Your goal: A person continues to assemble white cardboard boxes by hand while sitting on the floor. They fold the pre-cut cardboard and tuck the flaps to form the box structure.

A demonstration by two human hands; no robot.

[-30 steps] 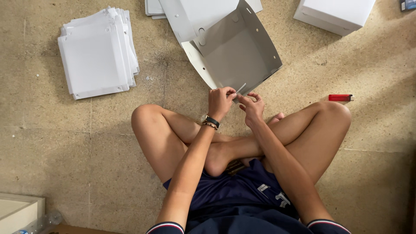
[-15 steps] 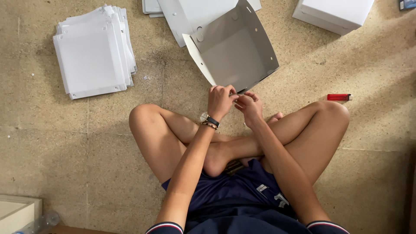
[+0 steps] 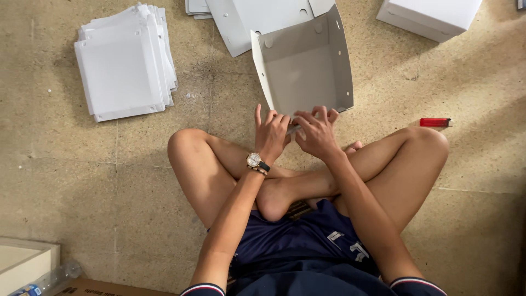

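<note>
Box (image 3: 304, 66) swung from tilted to squarer since 1 s ago; left hand (image 3: 271, 134) and right hand (image 3: 316, 133) both gripped its near flap, so folding progressed.

**Boxes and blanks around the crossed legs**

The half-folded box (image 3: 304, 66) stands on the floor (image 3: 82, 175) just beyond the crossed legs, both hands at its near edge: left hand (image 3: 272, 133) beside right hand (image 3: 316, 133). A stack of flat blanks (image 3: 125, 61) lies well to the left. A lighter (image 3: 435, 122) lies to the right, near the knee. A finished box (image 3: 430, 13) sits far right, beyond the lighter.
</note>
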